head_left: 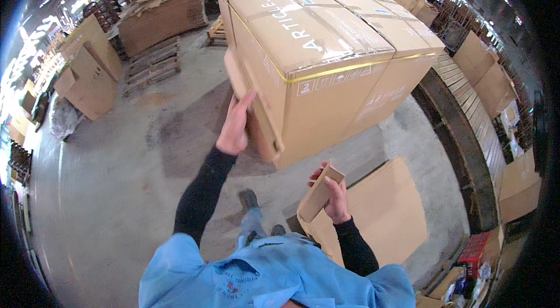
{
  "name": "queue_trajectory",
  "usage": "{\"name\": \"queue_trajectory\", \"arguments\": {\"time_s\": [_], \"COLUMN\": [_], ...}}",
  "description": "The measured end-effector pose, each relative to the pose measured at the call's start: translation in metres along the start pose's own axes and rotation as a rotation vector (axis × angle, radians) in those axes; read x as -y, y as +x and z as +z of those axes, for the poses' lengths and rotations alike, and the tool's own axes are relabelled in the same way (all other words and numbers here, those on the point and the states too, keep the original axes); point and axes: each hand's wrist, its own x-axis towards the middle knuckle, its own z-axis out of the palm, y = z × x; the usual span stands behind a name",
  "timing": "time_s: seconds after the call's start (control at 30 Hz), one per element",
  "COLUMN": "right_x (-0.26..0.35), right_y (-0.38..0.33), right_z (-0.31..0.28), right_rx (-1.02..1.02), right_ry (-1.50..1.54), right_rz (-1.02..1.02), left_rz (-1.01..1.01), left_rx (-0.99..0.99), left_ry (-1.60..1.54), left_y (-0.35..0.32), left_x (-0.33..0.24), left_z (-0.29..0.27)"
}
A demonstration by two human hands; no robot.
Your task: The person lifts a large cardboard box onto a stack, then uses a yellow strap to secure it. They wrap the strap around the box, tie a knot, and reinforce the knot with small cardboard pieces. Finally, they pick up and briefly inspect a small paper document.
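A stack of large cardboard boxes (332, 98), bound with a yellow strap (344, 67), fills the upper middle. My left hand (234, 126) grips a long brown cardboard edge protector (266, 136), which leans along the boxes' left side. Its thumb shows on the strip, while some fingers are hidden behind. Lower down, in front of the boxes, my right hand (335, 196) is closed round a shorter cardboard edge protector (315, 200), tilted and apart from the boxes.
Flat cardboard (391, 203) lies on the floor at my right. Beyond it curves a roller conveyor (466, 104). Wooden pallets (153, 66) and a pile of cardboard sheets (163, 19) stand far left, near upright cardboard pieces (87, 83). A red crate (475, 249) sits at lower right.
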Motion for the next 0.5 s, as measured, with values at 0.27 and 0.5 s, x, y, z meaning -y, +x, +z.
{"name": "queue_trajectory", "arguments": {"time_s": [0.27, 0.5], "right_x": [-0.013, 0.067], "right_y": [0.051, 0.11], "right_z": [0.053, 0.098], "right_rx": [-0.173, -0.319], "right_ry": [0.147, 0.026], "right_rz": [0.003, -0.532], "left_rz": [0.013, 0.485], "left_rx": [0.332, -0.295], "left_ry": [0.161, 0.491], "left_y": [0.245, 0.256], "left_x": [-0.054, 0.021], "left_z": [0.06, -0.019]}}
